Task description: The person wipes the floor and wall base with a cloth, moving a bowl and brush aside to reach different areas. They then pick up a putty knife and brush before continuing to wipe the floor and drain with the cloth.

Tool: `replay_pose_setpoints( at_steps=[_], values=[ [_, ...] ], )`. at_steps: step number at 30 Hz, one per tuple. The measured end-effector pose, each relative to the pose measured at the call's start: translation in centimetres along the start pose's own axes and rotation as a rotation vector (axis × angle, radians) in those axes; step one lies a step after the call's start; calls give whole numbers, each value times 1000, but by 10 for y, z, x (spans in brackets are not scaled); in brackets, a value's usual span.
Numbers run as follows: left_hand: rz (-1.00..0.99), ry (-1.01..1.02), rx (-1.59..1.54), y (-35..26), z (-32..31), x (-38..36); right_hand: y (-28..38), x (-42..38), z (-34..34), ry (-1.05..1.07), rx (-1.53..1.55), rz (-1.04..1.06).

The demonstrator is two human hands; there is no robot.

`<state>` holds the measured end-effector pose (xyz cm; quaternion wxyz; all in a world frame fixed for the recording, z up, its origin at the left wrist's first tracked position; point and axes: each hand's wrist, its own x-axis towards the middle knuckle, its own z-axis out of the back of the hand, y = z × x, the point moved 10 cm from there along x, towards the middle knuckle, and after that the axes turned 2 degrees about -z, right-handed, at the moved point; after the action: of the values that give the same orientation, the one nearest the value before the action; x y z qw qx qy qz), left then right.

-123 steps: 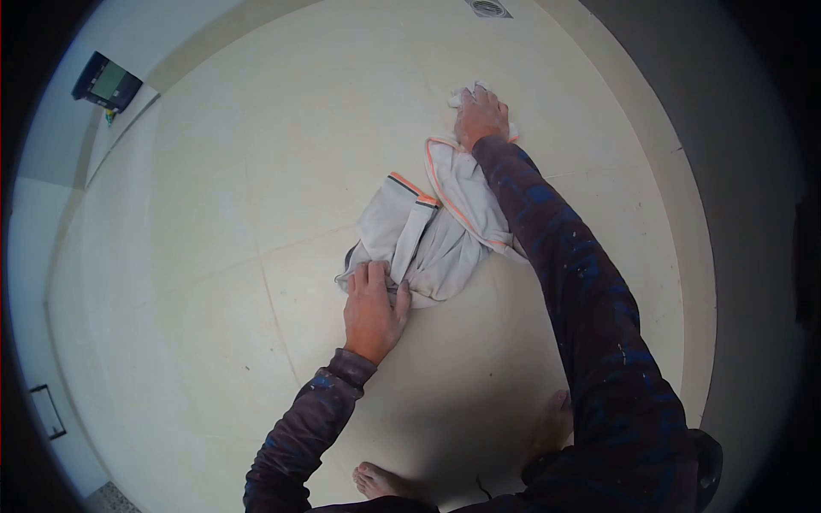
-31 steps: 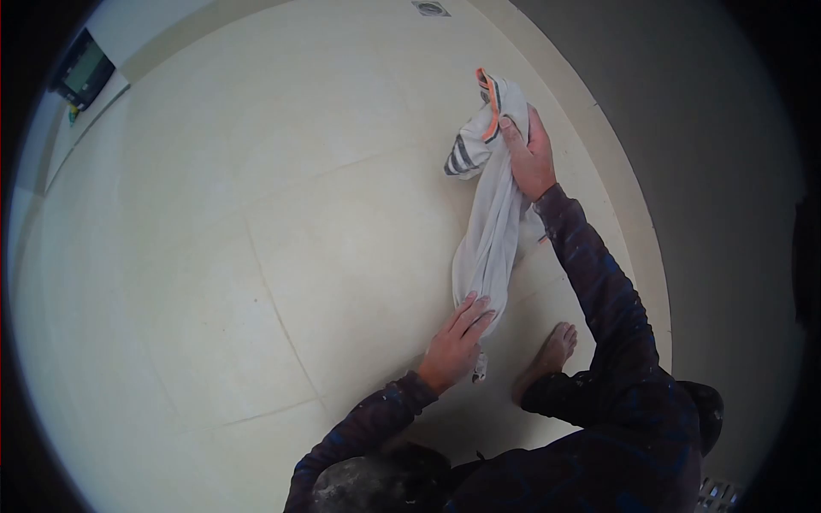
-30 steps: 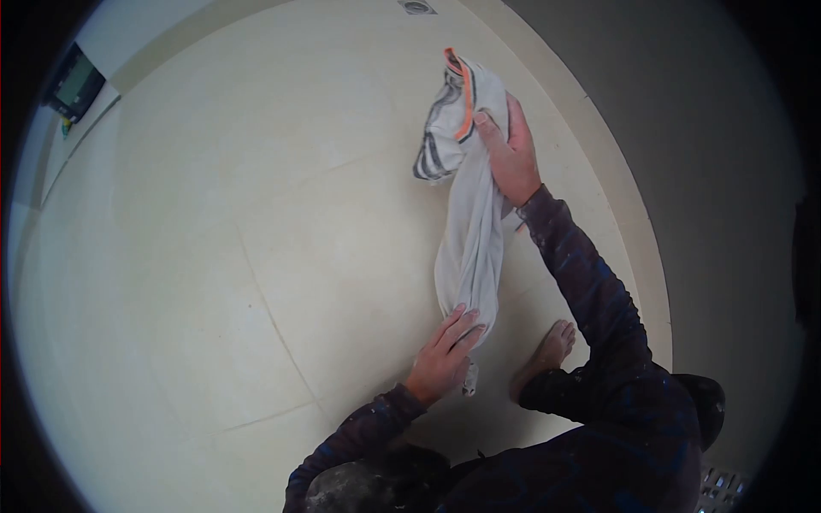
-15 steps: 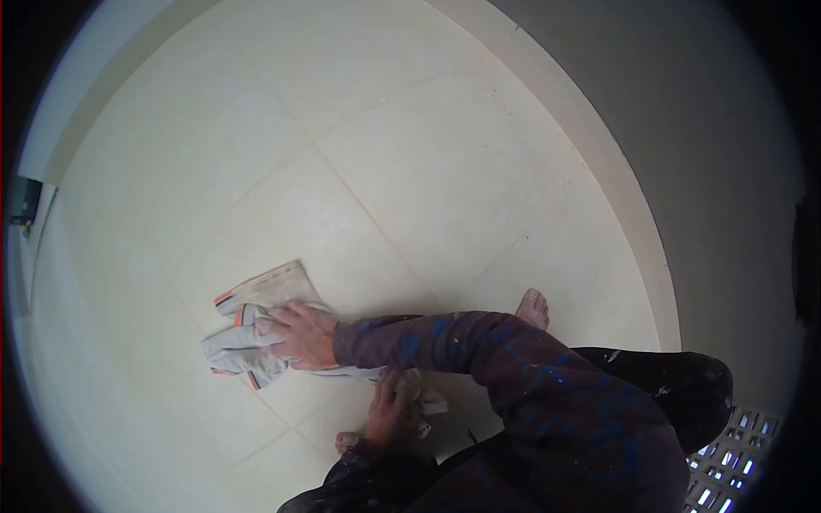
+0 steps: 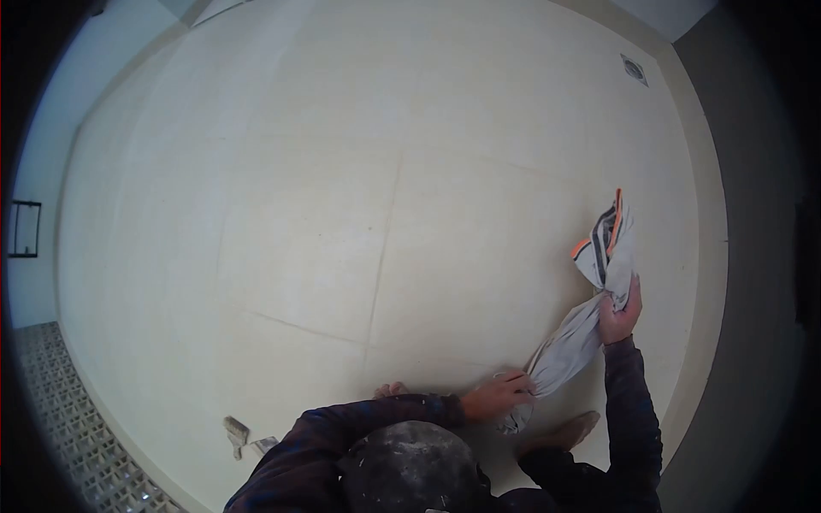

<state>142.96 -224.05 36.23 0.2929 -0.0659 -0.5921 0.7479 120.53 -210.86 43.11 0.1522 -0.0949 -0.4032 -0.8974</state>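
Observation:
A light grey cloth (image 5: 568, 344), with dark stripes and orange edging at its far end, stretches bunched between my two hands at the right of the head view. My right hand (image 5: 622, 312) is closed around its middle, and the striped end spreads beyond the fingers over the floor. Nearer my body, my left hand (image 5: 500, 395) grips the other end, where a crumpled bit hangs below the fingers. That hand's fingertips are partly hidden in the folds. My bare foot (image 5: 571, 432) is on the floor just below the cloth.
Pale tiled floor (image 5: 299, 197) with visible joints extends ahead. A paintbrush (image 5: 235, 436) and a flat, partly hidden piece (image 5: 263, 445) lie at lower left. Perforated blocks (image 5: 81, 410) line the left side. A square floor drain (image 5: 634, 70) sits near the right wall (image 5: 753, 197).
The view has turned. My right hand was spread flat on the cloth on the floor; now it grasps the cloth, which has gone from lying crumpled to being drawn out between both hands.

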Motion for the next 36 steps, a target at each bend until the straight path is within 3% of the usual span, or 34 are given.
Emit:
replay_pose_setpoints(
  at_steps=[1,3,6,7,8,9,10,11,13,15,20,23,26,27,28,29,30,32,36],
  values=[
    [25,-68,33,-5,6,-9,23,5,-24,141,158,67],
    [119,-216,133,-29,37,-67,131,-15,-84,410,285,308],
    [423,-387,450,-56,2,-175,253,-148,-173,1062,608,586],
    [525,-460,421,-49,100,-259,357,-154,-296,1118,631,655],
    [628,-532,466,-59,85,-298,392,-210,-319,1322,455,757],
    [630,-531,462,-69,65,-295,410,-266,-333,1208,327,983],
    [798,-739,644,-59,65,-326,406,-327,-381,1107,183,1191],
    [980,-926,853,-76,66,-343,407,-337,-392,1120,199,1180],
    [1021,-955,900,-76,71,-324,409,-319,-402,1069,334,1034],
    [1042,-1079,904,-53,122,-311,425,-224,-435,885,286,892],
    [774,-939,738,23,284,-164,352,70,-441,421,59,587],
    [464,-717,569,51,298,-34,208,192,-354,201,-305,286],
    [127,-409,493,57,207,65,13,209,-180,-41,-693,-72],
    [106,-309,441,55,170,85,-56,204,-115,91,-834,-517],
    [85,-231,418,53,147,94,-144,210,-59,258,-799,-602],
    [22,-294,412,47,142,88,-135,216,-25,251,-897,-406],
    [-20,-335,394,40,139,73,-73,212,-29,408,-883,-478],
    [17,-356,313,24,160,46,-17,218,-75,678,-883,-297],
    [166,-361,269,7,217,-30,149,207,-197,966,-840,5]
  ],
)
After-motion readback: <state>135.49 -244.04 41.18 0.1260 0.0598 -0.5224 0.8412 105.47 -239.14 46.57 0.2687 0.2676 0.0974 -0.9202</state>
